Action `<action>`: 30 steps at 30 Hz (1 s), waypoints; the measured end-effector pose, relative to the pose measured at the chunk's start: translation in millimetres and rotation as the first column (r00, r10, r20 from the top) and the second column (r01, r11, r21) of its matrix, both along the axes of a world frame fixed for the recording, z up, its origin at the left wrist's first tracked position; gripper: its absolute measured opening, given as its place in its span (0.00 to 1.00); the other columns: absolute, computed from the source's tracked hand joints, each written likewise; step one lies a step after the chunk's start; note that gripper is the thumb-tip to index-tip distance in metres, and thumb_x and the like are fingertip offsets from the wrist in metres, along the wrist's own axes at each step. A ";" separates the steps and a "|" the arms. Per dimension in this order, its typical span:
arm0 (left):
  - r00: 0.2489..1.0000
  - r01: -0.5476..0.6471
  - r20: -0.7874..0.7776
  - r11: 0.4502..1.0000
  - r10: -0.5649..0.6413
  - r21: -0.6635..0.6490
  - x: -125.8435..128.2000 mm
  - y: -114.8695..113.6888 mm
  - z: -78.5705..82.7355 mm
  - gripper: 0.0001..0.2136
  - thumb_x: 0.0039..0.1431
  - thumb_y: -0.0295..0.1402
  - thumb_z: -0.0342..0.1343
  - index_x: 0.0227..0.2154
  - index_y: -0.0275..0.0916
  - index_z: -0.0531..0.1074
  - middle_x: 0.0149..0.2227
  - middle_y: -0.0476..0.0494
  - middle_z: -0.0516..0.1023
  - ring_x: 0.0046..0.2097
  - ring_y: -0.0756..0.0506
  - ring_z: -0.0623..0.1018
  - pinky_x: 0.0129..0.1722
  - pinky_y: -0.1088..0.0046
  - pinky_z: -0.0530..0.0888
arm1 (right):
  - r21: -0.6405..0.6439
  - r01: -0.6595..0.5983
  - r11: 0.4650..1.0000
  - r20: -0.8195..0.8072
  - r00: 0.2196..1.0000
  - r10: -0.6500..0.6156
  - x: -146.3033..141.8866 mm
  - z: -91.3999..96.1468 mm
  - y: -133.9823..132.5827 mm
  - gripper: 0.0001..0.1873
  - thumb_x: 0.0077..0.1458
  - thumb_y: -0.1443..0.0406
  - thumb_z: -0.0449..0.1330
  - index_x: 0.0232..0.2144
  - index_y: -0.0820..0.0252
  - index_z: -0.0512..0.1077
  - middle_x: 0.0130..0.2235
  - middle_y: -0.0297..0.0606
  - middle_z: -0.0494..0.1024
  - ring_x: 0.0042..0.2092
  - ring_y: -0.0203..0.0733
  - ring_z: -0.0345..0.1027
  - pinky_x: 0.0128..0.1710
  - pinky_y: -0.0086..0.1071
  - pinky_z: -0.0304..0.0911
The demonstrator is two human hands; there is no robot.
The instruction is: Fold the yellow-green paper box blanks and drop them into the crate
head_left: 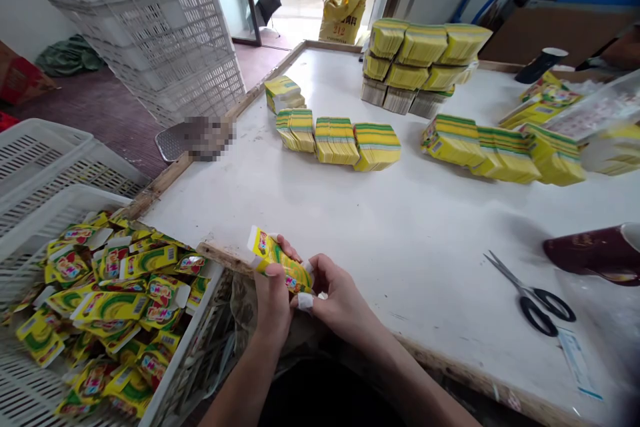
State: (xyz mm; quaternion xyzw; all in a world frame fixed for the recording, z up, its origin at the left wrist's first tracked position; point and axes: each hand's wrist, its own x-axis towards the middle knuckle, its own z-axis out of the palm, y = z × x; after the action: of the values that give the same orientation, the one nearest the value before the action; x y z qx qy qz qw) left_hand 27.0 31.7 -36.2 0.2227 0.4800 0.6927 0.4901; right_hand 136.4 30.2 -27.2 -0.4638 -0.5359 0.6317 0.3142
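A small yellow printed cardboard carton (276,259) is gripped between the left hand (273,303) and right hand (336,300) at the white table's (400,233) near edge, while many assembled cartons already lie in the white plastic crate (173,353) and flat stacks (345,140) remain unfolded.
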 end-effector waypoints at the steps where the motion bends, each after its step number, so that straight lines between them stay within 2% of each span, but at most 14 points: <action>1: 1.000 0.024 -0.015 1.000 -0.024 0.008 0.0 -1.2 -1.9 0.34 0.33 0.67 0.61 0.32 0.41 0.69 0.30 0.50 0.66 0.32 0.49 0.69 0.33 0.73 0.72 | 0.026 0.025 0.999 0.031 0.999 -0.026 -0.6 -1.5 -1.9 0.15 0.43 0.65 0.67 0.29 0.57 0.63 0.26 0.26 0.65 0.28 0.35 0.56 0.27 0.28 0.55; 5: 0.995 0.075 -0.073 0.996 -0.072 0.041 -2.2 -3.8 -7.8 0.32 0.38 0.64 0.61 0.37 0.41 0.70 0.33 0.49 0.68 0.33 0.48 0.70 0.34 0.73 0.71 | 0.166 0.080 0.983 0.113 0.989 -0.099 -2.6 -7.1 -11.5 0.13 0.47 0.68 0.62 0.34 0.57 0.63 0.29 0.28 0.68 0.29 0.36 0.60 0.28 0.29 0.57; 8: 0.989 0.077 -0.132 0.996 -0.072 0.034 -5.1 -4.2 -9.6 0.36 0.35 0.63 0.64 0.43 0.42 0.70 0.35 0.49 0.70 0.35 0.47 0.72 0.36 0.72 0.72 | 0.268 0.101 0.958 0.117 0.984 -0.136 -1.6 -9.6 -15.1 0.20 0.49 0.71 0.60 0.45 0.56 0.61 0.32 0.29 0.69 0.31 0.37 0.63 0.29 0.29 0.59; 10: 0.982 0.081 -0.173 0.997 -0.078 0.012 -6.7 -5.1 -9.7 0.34 0.37 0.58 0.67 0.44 0.42 0.69 0.35 0.49 0.72 0.35 0.47 0.73 0.37 0.72 0.72 | 0.310 0.083 0.947 0.121 0.985 -0.126 0.5 -9.2 -14.5 0.17 0.50 0.71 0.59 0.42 0.55 0.63 0.31 0.29 0.68 0.31 0.37 0.62 0.30 0.29 0.59; 12: 0.973 0.078 -0.217 0.997 -0.081 -0.022 -7.6 -6.3 -8.7 0.28 0.42 0.50 0.69 0.42 0.40 0.69 0.34 0.49 0.72 0.34 0.48 0.74 0.37 0.72 0.72 | 0.341 0.049 0.939 0.148 0.983 -0.105 3.6 -7.4 -12.5 0.08 0.51 0.71 0.59 0.32 0.56 0.64 0.28 0.29 0.67 0.30 0.37 0.61 0.30 0.29 0.58; 14: 0.961 0.055 -0.266 0.997 -0.068 -0.057 -8.1 -7.5 -6.0 0.22 0.45 0.43 0.69 0.39 0.40 0.69 0.31 0.51 0.72 0.31 0.50 0.73 0.35 0.74 0.72 | 0.371 -0.006 0.929 0.187 0.980 -0.068 8.3 -4.8 -10.2 0.09 0.52 0.71 0.59 0.26 0.56 0.62 0.27 0.29 0.67 0.29 0.36 0.60 0.29 0.29 0.56; 16: 0.947 0.030 -0.317 0.997 -0.053 -0.078 -8.2 -8.3 -1.3 0.20 0.44 0.39 0.70 0.36 0.40 0.68 0.29 0.53 0.70 0.29 0.51 0.71 0.31 0.76 0.71 | 0.389 -0.100 0.916 0.231 0.973 0.008 15.0 -1.3 -7.1 0.08 0.51 0.73 0.58 0.27 0.56 0.63 0.29 0.30 0.69 0.30 0.37 0.62 0.30 0.29 0.58; 18: 0.931 0.017 -0.362 0.996 -0.047 -0.086 -7.5 -8.8 4.4 0.19 0.42 0.36 0.71 0.34 0.40 0.67 0.28 0.54 0.69 0.27 0.52 0.70 0.30 0.77 0.70 | 0.397 -0.167 0.903 0.238 0.968 0.075 23.3 3.6 -2.6 0.09 0.51 0.75 0.57 0.33 0.56 0.67 0.34 0.33 0.73 0.35 0.39 0.66 0.35 0.31 0.63; 20: 0.918 0.020 -0.393 0.996 -0.055 -0.092 -5.8 -9.2 9.3 0.20 0.40 0.35 0.72 0.32 0.40 0.67 0.28 0.54 0.69 0.27 0.52 0.69 0.29 0.77 0.69 | 0.439 -0.110 0.892 0.179 0.983 0.033 30.7 10.5 3.5 0.13 0.55 0.75 0.56 0.40 0.56 0.68 0.39 0.37 0.74 0.39 0.40 0.69 0.40 0.34 0.67; 22: 0.904 0.041 -0.419 0.994 -0.081 -0.103 -3.2 -9.4 12.5 0.21 0.38 0.35 0.72 0.32 0.40 0.67 0.28 0.54 0.69 0.26 0.52 0.69 0.27 0.77 0.70 | 0.530 0.001 0.848 0.114 0.991 -0.073 34.5 18.8 10.2 0.15 0.58 0.75 0.53 0.46 0.55 0.68 0.43 0.39 0.74 0.42 0.40 0.69 0.43 0.35 0.69; 24: 0.887 0.066 -0.448 0.992 -0.109 -0.110 -0.7 -9.3 14.4 0.22 0.38 0.36 0.72 0.33 0.40 0.66 0.28 0.55 0.69 0.26 0.52 0.69 0.26 0.77 0.70 | 0.626 0.054 0.778 0.092 0.985 -0.143 34.2 27.0 16.4 0.18 0.59 0.75 0.52 0.48 0.53 0.69 0.44 0.39 0.72 0.44 0.40 0.69 0.42 0.35 0.70; 26: 0.867 0.079 -0.483 0.991 -0.120 -0.104 1.0 -9.1 15.9 0.22 0.38 0.36 0.72 0.33 0.40 0.65 0.27 0.55 0.68 0.25 0.52 0.69 0.25 0.77 0.69 | 0.674 0.044 0.737 0.084 0.987 -0.136 31.3 33.3 21.5 0.18 0.59 0.75 0.52 0.46 0.52 0.72 0.43 0.39 0.69 0.43 0.39 0.69 0.40 0.33 0.72; 30: 0.848 0.144 -0.500 0.985 -0.175 -0.100 1.3 -8.5 19.2 0.21 0.39 0.35 0.71 0.31 0.41 0.64 0.24 0.58 0.66 0.24 0.53 0.66 0.23 0.79 0.66 | 0.707 0.013 0.707 0.079 0.992 -0.097 29.2 37.1 28.6 0.15 0.59 0.74 0.55 0.41 0.51 0.75 0.39 0.37 0.68 0.40 0.38 0.70 0.37 0.30 0.72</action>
State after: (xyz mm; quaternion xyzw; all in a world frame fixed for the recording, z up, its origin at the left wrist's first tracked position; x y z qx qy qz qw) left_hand 28.3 23.2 -17.0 0.4214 0.5920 0.5523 0.4086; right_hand 165.6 58.8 9.9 -0.3585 -0.7387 0.3434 0.4559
